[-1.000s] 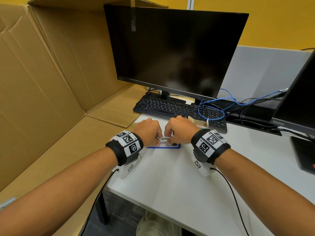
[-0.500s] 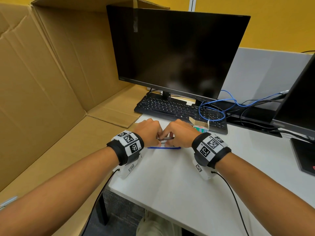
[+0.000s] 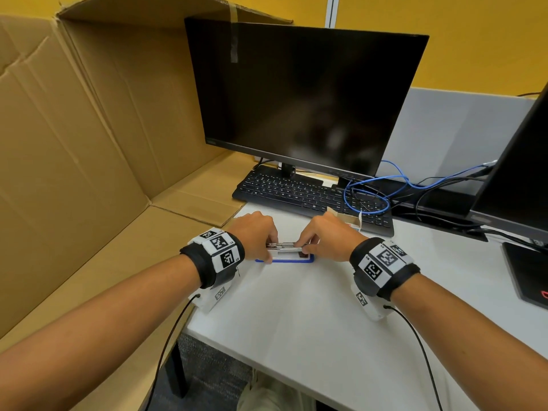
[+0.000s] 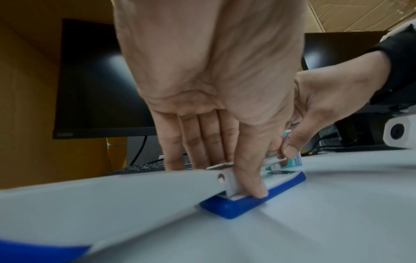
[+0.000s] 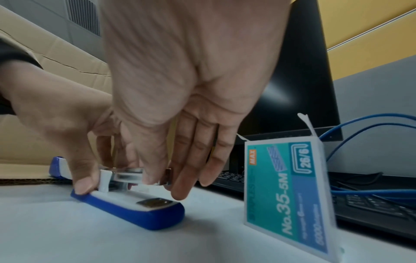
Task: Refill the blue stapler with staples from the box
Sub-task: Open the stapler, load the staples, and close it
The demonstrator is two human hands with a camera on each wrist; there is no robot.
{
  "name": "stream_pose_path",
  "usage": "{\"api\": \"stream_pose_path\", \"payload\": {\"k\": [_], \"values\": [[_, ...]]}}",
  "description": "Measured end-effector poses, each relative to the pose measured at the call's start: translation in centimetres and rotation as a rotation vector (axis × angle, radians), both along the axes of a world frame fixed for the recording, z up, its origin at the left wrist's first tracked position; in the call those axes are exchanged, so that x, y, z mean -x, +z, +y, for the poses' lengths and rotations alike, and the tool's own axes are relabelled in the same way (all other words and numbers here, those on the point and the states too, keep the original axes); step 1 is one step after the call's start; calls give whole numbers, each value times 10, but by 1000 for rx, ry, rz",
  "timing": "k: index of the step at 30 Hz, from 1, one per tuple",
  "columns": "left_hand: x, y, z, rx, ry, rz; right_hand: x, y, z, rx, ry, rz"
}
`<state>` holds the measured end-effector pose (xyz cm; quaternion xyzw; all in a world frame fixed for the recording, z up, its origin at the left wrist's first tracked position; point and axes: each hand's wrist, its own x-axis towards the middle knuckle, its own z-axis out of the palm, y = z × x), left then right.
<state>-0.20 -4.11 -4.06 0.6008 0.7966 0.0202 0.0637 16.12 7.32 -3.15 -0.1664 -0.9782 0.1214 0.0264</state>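
Observation:
The blue stapler (image 3: 284,260) lies on the white desk, its blue base (image 5: 135,211) flat and its white-and-blue cover (image 4: 112,195) swung back to the left. My left hand (image 3: 271,247) grips it at the hinge, thumb (image 4: 258,190) pressed on the base and fingers behind. My right hand (image 3: 304,244) pinches the front end of the raised metal magazine (image 3: 284,246) between thumb and fingers. Whether a staple strip lies in the magazine is hidden by the fingers. The teal staple box (image 5: 290,188) stands upright with its flap open, just behind and right of my right hand.
A black keyboard (image 3: 296,194) and a dark monitor (image 3: 296,96) sit behind the stapler, with blue cables (image 3: 367,197) looped over the keyboard's right end. A second monitor (image 3: 522,179) is at the right. Large cardboard sheets (image 3: 74,143) stand along the left.
Both hands stay on the stapler in the same spot. The right hand's fingers have shifted slightly at the magazine's front end.

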Motion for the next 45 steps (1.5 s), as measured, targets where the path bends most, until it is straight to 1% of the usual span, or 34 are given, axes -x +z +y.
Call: {"api": "stream_pose_path", "payload": {"k": [7, 11, 19, 24, 28, 32, 37, 40, 43, 45], "values": [[20, 6, -21, 76, 37, 143, 3, -1, 2, 7, 13, 4], [29, 8, -31, 78, 38, 131, 3, 0, 1, 10, 16, 0], [26, 11, -35, 56, 28, 139, 3, -2, 1, 21, 6, 5], [24, 17, -37, 42, -23, 238, 3, -2, 2, 23, 7, 7], [24, 23, -38, 29, -43, 242, 3, -1, 1, 24, 5, -2], [25, 24, -37, 11, -22, 230, 2, -2, 2, 24, 3, 10], [22, 35, -39, -47, -35, 268, 4, -4, 4, 26, 4, 19], [22, 42, -39, -108, -39, 214, 3, -5, 4, 25, 6, 21], [24, 44, -38, -164, -49, 89, 1, -5, 4, 36, 4, 25], [25, 42, -36, -186, -24, -21, 1, -5, 3, 38, 4, 24]]}}
